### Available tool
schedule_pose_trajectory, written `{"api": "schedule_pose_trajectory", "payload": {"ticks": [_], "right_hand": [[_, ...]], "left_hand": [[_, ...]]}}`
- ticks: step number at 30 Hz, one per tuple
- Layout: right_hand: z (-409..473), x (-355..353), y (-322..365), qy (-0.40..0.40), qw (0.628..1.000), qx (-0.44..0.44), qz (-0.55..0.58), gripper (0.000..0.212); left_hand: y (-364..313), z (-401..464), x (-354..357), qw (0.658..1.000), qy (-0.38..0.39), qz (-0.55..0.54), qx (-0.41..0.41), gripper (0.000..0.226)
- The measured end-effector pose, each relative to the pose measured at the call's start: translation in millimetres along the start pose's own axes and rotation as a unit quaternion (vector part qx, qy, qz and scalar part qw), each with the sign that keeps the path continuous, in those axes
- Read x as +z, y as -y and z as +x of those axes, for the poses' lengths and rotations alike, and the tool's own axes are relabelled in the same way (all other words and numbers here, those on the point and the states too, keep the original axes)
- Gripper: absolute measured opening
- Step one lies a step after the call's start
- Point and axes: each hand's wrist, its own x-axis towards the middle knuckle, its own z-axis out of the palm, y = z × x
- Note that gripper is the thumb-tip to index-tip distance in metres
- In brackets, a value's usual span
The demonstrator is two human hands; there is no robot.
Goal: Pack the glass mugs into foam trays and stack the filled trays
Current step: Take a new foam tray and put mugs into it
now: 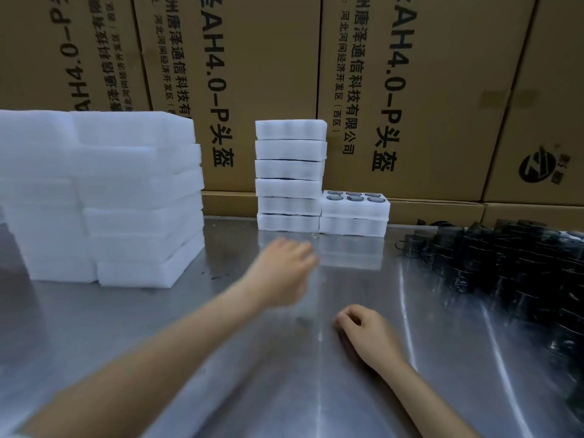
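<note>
Empty, loosely curled left hand (pixel 282 273) and right hand (pixel 363 330) hovering over steel table (pixel 158 327); mugs (pixel 512 267) massing right, filled trays (pixel 289 175) stacking before cartons (pixel 252 74) reading "AH4.0-P头盔".

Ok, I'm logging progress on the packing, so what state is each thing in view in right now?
Tall tray stack: six trays high, against the boxes.
Short tray stack: two trays, top one showing six mugs.
Foam tray supply: piled at left.
Loose glass mugs: unpacked, crowded at right.
Left hand: blurred, holding nothing.
Right hand: loosely curled on the table, holding nothing.
</note>
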Motion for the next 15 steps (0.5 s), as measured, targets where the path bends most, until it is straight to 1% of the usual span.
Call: {"api": "schedule_pose_trajectory", "payload": {"ticks": [1,2,4,5,7,8,10,13,15], "right_hand": [[-0.7,-0.3,1.1,0.001,1.000,-0.001,-0.006,0.018],[-0.9,-0.4,1.5,0.002,1.000,-0.003,-0.012,0.018],[-1.1,-0.3,2.1,0.005,1.000,-0.008,-0.017,0.017],[-1.2,-0.3,2.3,0.005,1.000,-0.009,-0.020,0.017],[-1.3,-0.8,2.9,0.004,1.000,-0.013,-0.028,0.018],[-1.0,-1.1,3.0,0.004,0.999,-0.016,-0.031,0.018],[-1.4,-1.2,3.6,0.004,0.999,-0.020,-0.037,0.017],[-2.0,-1.6,3.8,0.005,0.999,-0.024,-0.040,0.017],[-2.0,-2.6,3.9,0.010,0.999,-0.023,-0.041,0.017]], "left_hand": [[27.7,5.9,-13.4,0.997,-0.013,0.071,-0.011,0.040],[56.8,12.0,-27.2,0.991,-0.031,0.121,-0.044,0.041],[113.8,18.0,-56.6,0.967,-0.055,0.196,-0.151,0.051],[139.0,18.5,-70.4,0.950,-0.054,0.225,-0.209,0.058],[178.3,15.4,-91.7,0.912,-0.025,0.261,-0.314,0.074],[192.4,12.9,-98.6,0.897,-0.006,0.266,-0.353,0.082],[211.9,6.7,-103.1,0.882,0.024,0.248,-0.399,0.093],[225.4,-4.6,-96.1,0.876,0.075,0.216,-0.424,0.098],[225.5,-10.2,-87.8,0.879,0.083,0.202,-0.425,0.097]]}}
